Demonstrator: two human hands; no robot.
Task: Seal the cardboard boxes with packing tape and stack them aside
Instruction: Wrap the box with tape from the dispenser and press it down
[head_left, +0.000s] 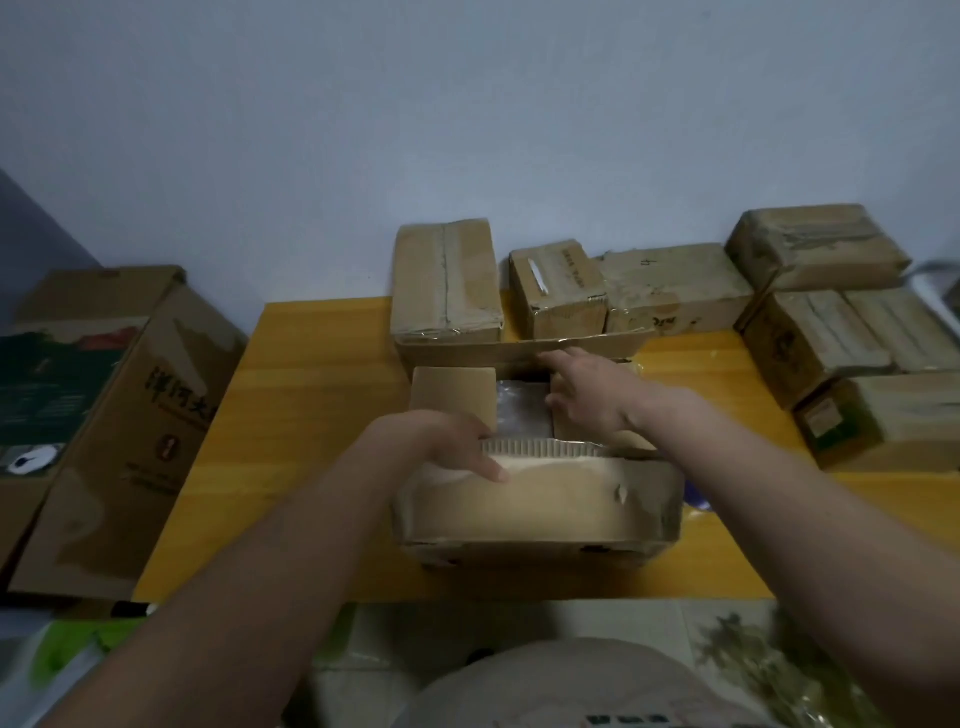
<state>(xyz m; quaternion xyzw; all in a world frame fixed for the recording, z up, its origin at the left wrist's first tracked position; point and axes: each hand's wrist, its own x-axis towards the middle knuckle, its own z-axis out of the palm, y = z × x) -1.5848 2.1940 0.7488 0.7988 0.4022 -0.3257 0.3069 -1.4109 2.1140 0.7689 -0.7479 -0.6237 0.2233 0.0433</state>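
An open cardboard box (540, 514) stands in the middle of the yellow table (311, 415), its flaps partly folded and something shiny visible inside. My left hand (452, 441) grips the near flap at its corrugated edge, thumb on the flap's outer face. My right hand (587, 395) reaches over the box with fingers spread, touching the right inner flap close to the far flap (467, 353). The left inner flap (452, 389) lies folded inward. No tape roll is in view.
Three taped boxes (447, 280) stand in a row against the back wall. More taped boxes (831, 332) are stacked at the right of the table. A large printed carton (119, 415) lies off the table's left edge.
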